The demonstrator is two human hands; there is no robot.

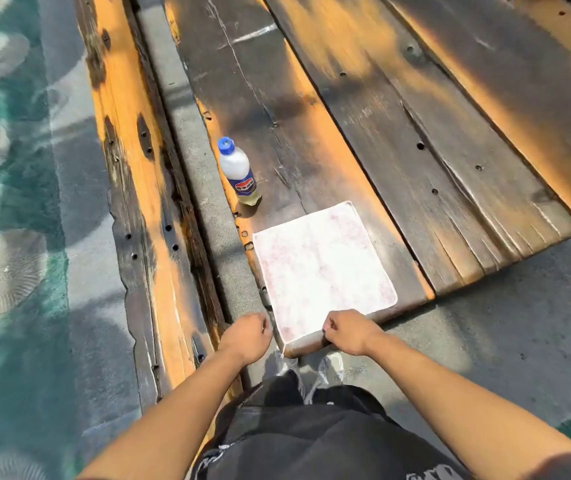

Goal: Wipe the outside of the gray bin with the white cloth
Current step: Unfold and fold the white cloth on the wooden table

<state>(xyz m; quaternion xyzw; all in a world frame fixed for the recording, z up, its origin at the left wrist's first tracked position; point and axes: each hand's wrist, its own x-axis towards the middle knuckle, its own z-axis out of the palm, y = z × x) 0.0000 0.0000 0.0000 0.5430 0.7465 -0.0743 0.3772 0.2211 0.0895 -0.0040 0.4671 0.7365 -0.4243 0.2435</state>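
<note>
Weathered dark and orange planks (363, 109) are laid over a gray floor (519, 323), lit by strong sunlight.

We find almost nothing we can read here. The only printed matter we see sits on the bottle (238, 171) standing upright on the dark wooden planks (363, 126): a blue wrap-around label carrying a red-and-white emblem with a band of white characters across it, but at this size and blur we cannot make out a single letter or a brand name. Its blue cap shows no marking that we can tell. Pale print also shows at the bottom edge on the person's dark clothing (311, 441), too cropped and blurred for us to read. We see 0 legible numbers or signs elsewhere.
</note>
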